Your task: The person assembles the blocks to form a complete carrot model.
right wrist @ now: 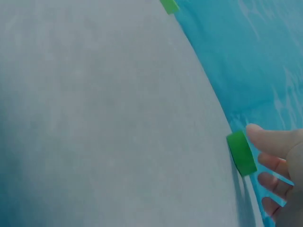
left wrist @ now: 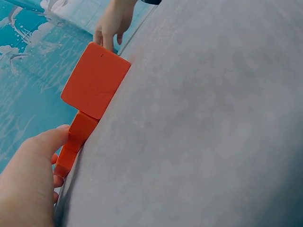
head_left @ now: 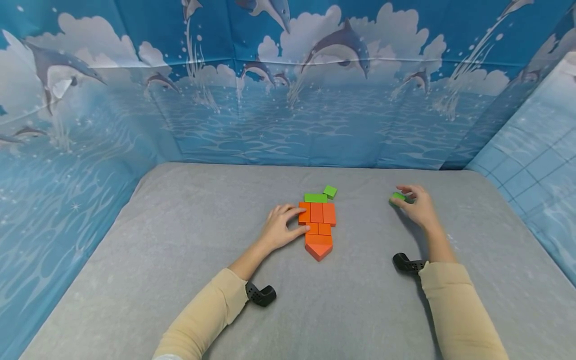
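Note:
Orange blocks (head_left: 317, 212) lie fitted together on the grey cloth, ending in a pointed orange wedge (head_left: 318, 250) toward the near side. My left hand (head_left: 280, 227) rests at their left side, index finger and thumb touching blocks there. In the left wrist view that thumb lies against an orange block (left wrist: 81, 127). Over to the right, my right hand (head_left: 418, 205) has thumb and fingers spread around a small green block (head_left: 398, 198). The right wrist view shows a narrow gap between the thumb tip and this green block (right wrist: 242, 153).
A long green block (head_left: 316, 198) adjoins the far side of the orange ones. Beside its right end a small green block (head_left: 330, 191) sits at an angle. Dolphin-printed curtains (head_left: 288, 125) hang behind the grey surface (head_left: 202, 200). Both wrists carry black devices (head_left: 262, 295).

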`<act>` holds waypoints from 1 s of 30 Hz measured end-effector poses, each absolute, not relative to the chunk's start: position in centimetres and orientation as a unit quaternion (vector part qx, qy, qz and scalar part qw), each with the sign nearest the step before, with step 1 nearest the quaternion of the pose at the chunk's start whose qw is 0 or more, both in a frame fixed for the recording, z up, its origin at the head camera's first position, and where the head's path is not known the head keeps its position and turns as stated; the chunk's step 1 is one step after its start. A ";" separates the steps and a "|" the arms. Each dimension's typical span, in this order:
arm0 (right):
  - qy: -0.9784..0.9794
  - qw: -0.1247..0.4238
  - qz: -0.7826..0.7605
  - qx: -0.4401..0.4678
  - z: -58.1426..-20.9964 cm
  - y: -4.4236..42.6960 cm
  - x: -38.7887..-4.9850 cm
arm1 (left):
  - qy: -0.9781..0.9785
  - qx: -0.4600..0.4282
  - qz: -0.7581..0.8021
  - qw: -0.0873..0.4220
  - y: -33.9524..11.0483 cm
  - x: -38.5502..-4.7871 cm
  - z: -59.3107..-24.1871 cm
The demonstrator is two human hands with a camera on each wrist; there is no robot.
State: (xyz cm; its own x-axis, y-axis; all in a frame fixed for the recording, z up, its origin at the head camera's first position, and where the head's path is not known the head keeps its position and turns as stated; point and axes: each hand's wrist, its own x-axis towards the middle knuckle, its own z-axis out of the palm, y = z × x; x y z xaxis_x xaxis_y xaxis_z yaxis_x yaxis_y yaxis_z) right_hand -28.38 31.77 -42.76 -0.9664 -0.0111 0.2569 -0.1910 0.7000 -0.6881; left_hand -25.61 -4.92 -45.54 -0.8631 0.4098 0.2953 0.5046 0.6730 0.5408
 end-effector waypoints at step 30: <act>-0.934 0.031 0.354 0.039 -40.5 29.3 -30.0 | -0.912 -0.250 -0.316 0.078 -5.0 -25.5 -45.6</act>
State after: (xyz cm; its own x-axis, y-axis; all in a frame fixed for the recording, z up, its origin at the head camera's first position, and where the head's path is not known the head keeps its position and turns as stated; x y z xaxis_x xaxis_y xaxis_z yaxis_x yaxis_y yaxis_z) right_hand -29.96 29.30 -40.54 -0.9951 -0.0508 0.0852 -0.0945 0.7468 -0.6583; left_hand -25.52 -4.97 -45.60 -0.8625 0.4074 0.3002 0.5058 0.6751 0.5371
